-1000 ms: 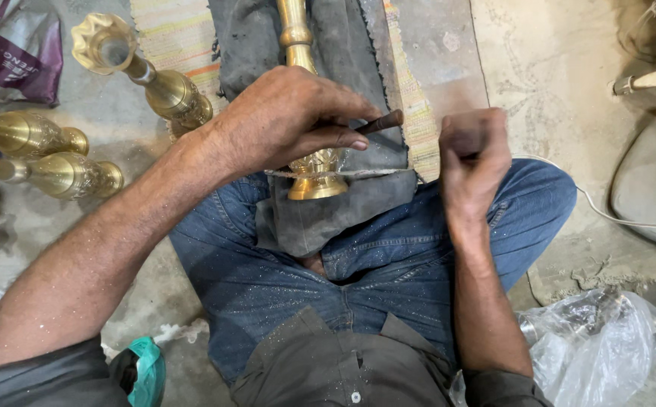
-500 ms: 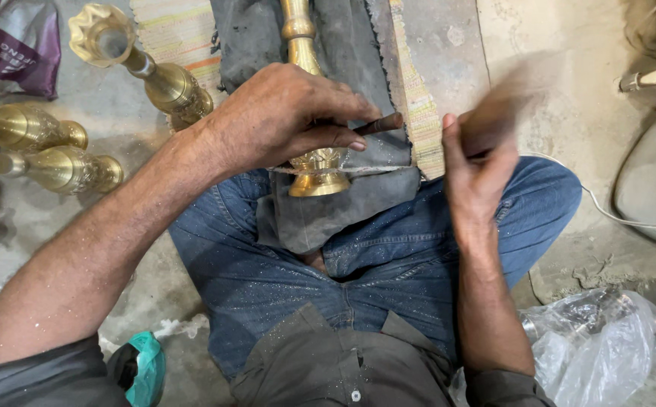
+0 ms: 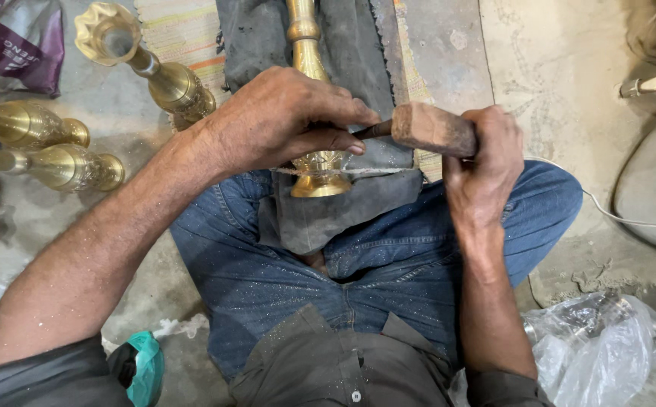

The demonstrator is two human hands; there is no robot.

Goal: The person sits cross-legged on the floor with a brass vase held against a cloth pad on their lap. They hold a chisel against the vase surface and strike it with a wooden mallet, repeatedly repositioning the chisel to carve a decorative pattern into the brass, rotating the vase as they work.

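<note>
A tall brass vase [image 3: 313,90] lies lengthwise between my legs on a dark cloth [image 3: 343,200], its flared foot toward me. My left hand [image 3: 286,120] rests on the vase's lower body and pinches a thin dark chisel [image 3: 371,130] against it. My right hand [image 3: 482,169] grips a short wooden mallet [image 3: 432,130], whose head meets the chisel's outer end. Most of the chisel is hidden under my left fingers.
Several more brass vases lie on the floor at the left, one with a fluted mouth [image 3: 147,64] and two near the edge [image 3: 56,162]. A clear plastic bag [image 3: 595,354] sits at the lower right; a white cable [image 3: 629,218] crosses the floor. A teal object [image 3: 143,369] lies by my left hip.
My right hand has swung the mallet: it was raised and blurred half a second ago, and its head now sits against the chisel's end. The left hand has stayed on the vase.
</note>
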